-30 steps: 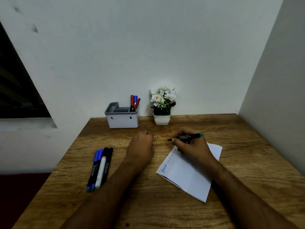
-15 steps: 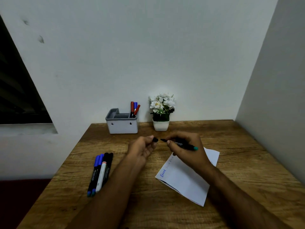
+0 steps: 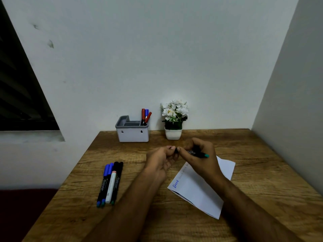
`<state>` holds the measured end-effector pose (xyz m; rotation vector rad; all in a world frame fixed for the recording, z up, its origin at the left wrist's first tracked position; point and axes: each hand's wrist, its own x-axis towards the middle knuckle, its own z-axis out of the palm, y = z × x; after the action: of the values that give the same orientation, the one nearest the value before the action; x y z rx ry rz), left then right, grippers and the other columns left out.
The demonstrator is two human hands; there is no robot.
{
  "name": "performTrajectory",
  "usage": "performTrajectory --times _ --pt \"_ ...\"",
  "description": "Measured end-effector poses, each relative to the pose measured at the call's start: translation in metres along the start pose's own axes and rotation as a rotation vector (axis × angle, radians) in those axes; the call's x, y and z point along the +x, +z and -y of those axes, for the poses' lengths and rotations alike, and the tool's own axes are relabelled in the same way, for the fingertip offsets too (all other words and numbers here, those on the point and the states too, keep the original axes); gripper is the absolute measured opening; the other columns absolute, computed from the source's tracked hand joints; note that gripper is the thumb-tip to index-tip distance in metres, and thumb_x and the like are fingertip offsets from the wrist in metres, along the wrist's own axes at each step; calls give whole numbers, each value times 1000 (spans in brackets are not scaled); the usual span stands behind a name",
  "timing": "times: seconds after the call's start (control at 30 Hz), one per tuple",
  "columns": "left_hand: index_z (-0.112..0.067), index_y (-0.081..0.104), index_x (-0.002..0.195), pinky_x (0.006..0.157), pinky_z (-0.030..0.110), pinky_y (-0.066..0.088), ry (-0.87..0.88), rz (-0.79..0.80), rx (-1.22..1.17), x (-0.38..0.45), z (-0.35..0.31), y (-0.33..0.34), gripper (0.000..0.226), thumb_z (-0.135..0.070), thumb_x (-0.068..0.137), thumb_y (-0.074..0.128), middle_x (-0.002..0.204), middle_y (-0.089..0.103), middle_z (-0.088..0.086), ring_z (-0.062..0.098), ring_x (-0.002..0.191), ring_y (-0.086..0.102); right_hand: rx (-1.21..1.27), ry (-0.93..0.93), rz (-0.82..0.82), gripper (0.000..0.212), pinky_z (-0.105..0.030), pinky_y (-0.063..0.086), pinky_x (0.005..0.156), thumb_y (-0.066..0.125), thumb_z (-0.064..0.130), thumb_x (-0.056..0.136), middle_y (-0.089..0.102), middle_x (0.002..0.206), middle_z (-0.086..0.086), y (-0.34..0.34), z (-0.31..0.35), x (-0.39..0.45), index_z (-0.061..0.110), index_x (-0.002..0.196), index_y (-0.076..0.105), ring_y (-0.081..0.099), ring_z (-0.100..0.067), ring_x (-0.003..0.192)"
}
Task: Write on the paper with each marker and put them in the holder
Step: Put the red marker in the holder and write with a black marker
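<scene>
We are holding a black marker (image 3: 197, 153) with a teal end above the table (image 3: 262, 172), just past the far edge of the paper (image 3: 197, 187). Our right hand (image 3: 201, 158) is curling its fingers round the barrel, thumb and forefinger pinching near the tip end, the teal end sticking out to the right. Our left hand (image 3: 161, 159) is meeting it from the left, its fingertips (image 3: 172, 147) bunching together and pinching a small dark piece (image 3: 176, 150) right at the marker's tip. We are taking that piece for the cap, but it is too small and too covered by fingers to be sure, and we cannot tell whether it is seated on the marker or just apart from it. The tip itself is hidden.

The paper is lying folded under our right wrist, with a blue word near its left corner and fainter writing along the edge that we cannot read.

To the left, five markers (image 3: 110, 182) are lying side by side, touching: two blue-capped, one white, two black-capped.

At the back the holder (image 3: 132, 131) is standing against the wall, with two red markers and a blue one (image 3: 146, 116) upright in its right compartment. A potted plant (image 3: 173, 117) is standing just beside it on the right.
</scene>
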<state>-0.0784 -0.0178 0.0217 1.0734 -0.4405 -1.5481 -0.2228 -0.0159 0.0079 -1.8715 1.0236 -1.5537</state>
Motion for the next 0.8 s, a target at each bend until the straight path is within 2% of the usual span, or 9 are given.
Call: performTrajectory --times 0.07,0.13,0.23,0.33,0.43,0.53,0.63,0.7,0.8 --pt "11 66 107 68 28 61 15 -33 -4 -1 -1 1 22 13 86 62 107 70 24 27 83 70 34 4 -10 37 -20 48 56 82 1 85 67 61 2 2 -1 3 24 64 62 62 -7 59" --pt "11 67 108 65 27 61 28 -69 -22 0 -2 2 24 15 85 61 109 71 24 25 80 70 65 17 -16 32 -22 47 54 81 1 86 65 59 -6 7 -2 7 10 63 61 60 -11 56" --pt "10 67 107 61 26 59 53 -110 -69 1 -7 1 24 16 85 61 110 70 24 24 80 69 85 22 -41 31 -31 48 53 81 4 87 62 61 -20 17 -5 14 -4 67 59 63 -32 56" --pt "6 64 111 65 31 60 73 -100 -100 2 -14 -4 28 16 88 51 111 69 23 29 93 70 62 7 1 28 -35 50 54 82 8 87 65 65 -13 31 -7 18 3 70 61 65 -27 60" --pt "3 63 101 65 33 57 83 -116 -123 1 -22 -10 32 20 85 41 101 66 20 26 87 67 102 69 37 21 -22 47 55 85 14 86 67 69 -4 46 -8 20 11 76 66 61 -10 61" --pt "-1 62 111 73 35 61 172 -153 -180 7 -32 -22 39 24 85 46 107 68 20 23 92 69 167 109 105 13 -17 51 59 84 14 86 74 79 2 56 -5 17 10 92 73 67 -3 67" --pt "-5 64 116 84 38 61 327 -251 -151 15 -47 -36 36 14 86 61 108 71 15 22 97 72 110 185 161 22 -22 56 59 84 12 85 76 87 2 65 -8 15 13 104 73 70 -6 68" --pt "-6 65 117 84 33 61 450 -297 -75 17 -59 -42 38 8 82 70 107 73 12 19 96 72 -29 229 192 25 -22 55 64 85 12 84 74 89 5 73 -14 16 17 106 73 68 -6 70" --pt "-5 68 112 69 15 56 683 -315 77 21 -82 -49 33 6 81 73 100 75 9 10 88 72 -194 283 269 24 -33 59 72 82 15 85 74 82 1 85 -23 18 20 107 72 70 -14 75"
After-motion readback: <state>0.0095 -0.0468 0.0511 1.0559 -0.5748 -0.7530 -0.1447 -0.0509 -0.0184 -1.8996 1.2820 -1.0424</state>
